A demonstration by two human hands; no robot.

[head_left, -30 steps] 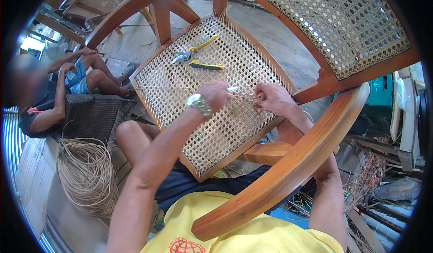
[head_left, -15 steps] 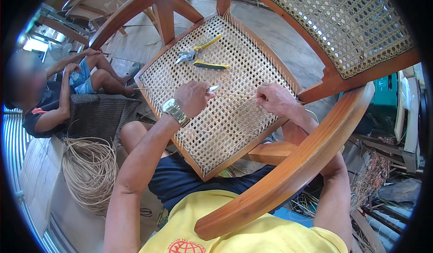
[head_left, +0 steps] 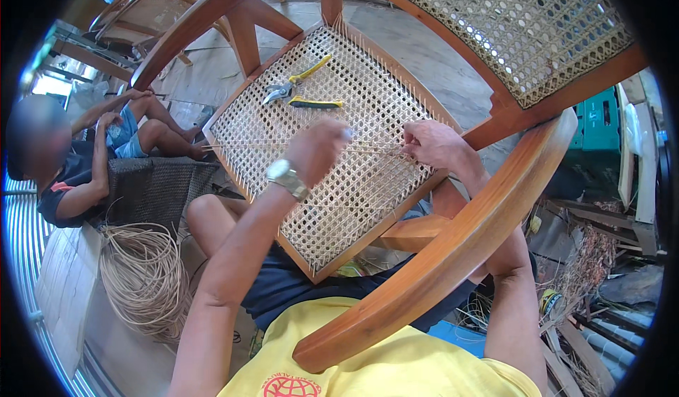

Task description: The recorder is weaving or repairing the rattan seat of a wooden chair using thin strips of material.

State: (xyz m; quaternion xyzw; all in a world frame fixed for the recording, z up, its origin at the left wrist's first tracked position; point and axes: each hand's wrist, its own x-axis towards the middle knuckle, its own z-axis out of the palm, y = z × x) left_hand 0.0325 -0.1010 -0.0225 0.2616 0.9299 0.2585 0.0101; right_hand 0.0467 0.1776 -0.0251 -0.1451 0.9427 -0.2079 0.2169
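Observation:
A wooden chair is tipped before me, its seat a woven cane panel (head_left: 332, 217) with loose strand ends along the edges. My left hand (head_left: 318, 149), smeared by motion, is closed over the middle of the panel around a small pale tool (head_left: 346, 135) whose kind I cannot make out. To its right, my right hand (head_left: 433, 144) pinches a cane strand (head_left: 382, 147) against the weave, fingertips together. Thin strands run between the hands and out past the left edge. Pruning shears (head_left: 281, 91) with yellow and black handles lie spread on the panel beyond my hands.
The chair's curved armrest (head_left: 453, 255) crosses over my right forearm. Its cane backrest (head_left: 537, 36) rises at upper right. A coil of cane (head_left: 145, 284) lies at left, near a seated person (head_left: 81, 167). A green crate (head_left: 598, 121) and scrap wood stand at right.
My left hand has moved right and slightly up with the small pale tool, toward my right hand. My right hand keeps its pinch. The whole view has shifted a little.

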